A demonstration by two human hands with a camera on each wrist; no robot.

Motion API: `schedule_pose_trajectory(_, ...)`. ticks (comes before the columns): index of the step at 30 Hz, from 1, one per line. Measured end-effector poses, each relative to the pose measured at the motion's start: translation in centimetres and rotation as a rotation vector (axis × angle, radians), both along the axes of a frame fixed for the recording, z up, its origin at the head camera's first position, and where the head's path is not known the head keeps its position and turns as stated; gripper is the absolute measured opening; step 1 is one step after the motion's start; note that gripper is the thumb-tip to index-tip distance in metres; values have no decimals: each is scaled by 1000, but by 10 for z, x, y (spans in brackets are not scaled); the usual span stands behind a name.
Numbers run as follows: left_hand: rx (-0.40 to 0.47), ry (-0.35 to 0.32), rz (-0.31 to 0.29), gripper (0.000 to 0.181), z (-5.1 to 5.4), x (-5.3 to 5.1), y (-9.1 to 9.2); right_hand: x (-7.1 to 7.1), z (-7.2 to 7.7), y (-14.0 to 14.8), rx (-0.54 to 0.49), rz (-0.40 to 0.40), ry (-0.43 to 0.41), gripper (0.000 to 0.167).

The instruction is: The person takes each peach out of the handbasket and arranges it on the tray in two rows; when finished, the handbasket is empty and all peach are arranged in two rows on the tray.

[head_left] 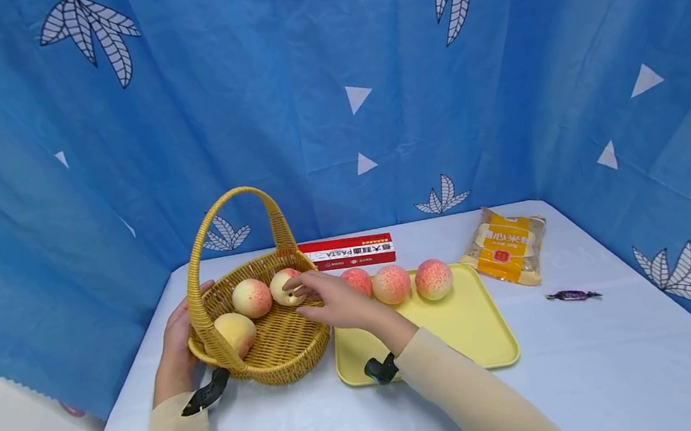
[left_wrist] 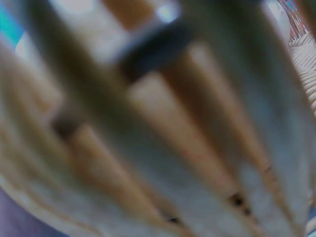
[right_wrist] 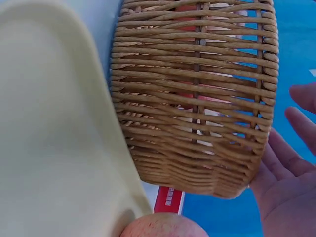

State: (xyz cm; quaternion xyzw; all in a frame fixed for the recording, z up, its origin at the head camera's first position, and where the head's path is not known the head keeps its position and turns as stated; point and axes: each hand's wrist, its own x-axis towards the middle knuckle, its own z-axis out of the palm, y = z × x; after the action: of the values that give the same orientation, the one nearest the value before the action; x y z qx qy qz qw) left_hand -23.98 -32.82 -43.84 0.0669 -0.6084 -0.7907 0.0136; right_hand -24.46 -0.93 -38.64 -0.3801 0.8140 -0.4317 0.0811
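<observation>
In the head view, a yellow wicker basket [head_left: 283, 372] with a tall handle holds three peaches, among them a pale yellow one [head_left: 235, 332]. My left hand [head_left: 175, 340] rests against the basket's outer left side; the basket and its handle hide part of its fingers. Wicker strips blur close up in the left wrist view. My right hand [head_left: 343, 303] reaches over the basket's right rim, its fingers loosely spread beside the white-and-red peach [head_left: 283, 288] at the back. In the right wrist view, that hand [right_wrist: 291, 192] shows parted fingers beyond the wicker wall, holding nothing visible.
A yellow tray [head_left: 455, 331] lies right of the basket, with three pink peaches [head_left: 434, 279] along its back edge. Behind them is a red pasta box [head_left: 356, 251]. Farther right are a yellow-and-clear food packet [head_left: 505, 247] and a dark wrapped candy [head_left: 574, 295].
</observation>
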Motion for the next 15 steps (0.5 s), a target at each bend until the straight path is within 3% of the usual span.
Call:
schedule_pose_trajectory(6, 34, 5, 5, 55, -3, 0, -1, -7, -1, -15, 119, -103, 101, 54)
schedule_pose_trajectory(15, 22, -19, 12, 54, -5, 0, 0, -23, -17, -32, 267, -238, 260, 59)
